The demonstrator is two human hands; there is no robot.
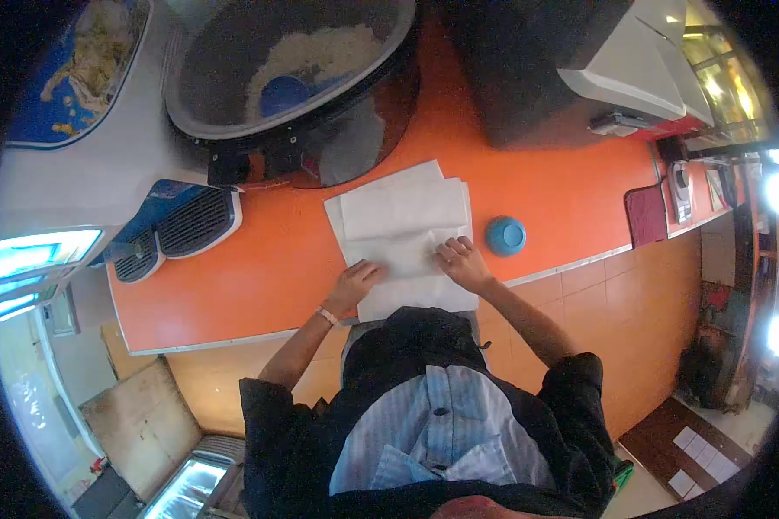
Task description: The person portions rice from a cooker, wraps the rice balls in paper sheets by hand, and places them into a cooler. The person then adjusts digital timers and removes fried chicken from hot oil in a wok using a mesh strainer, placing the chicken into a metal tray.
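Paper (394,208) seemingly under 2 hands (355,286) (464,262).

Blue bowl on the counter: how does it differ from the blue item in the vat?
The blue bowl is lighter; the blue item is a deeper blue. The blue bowl rests on the orange counter; the blue item lies among whitish grains in the vat. Both look rounded.
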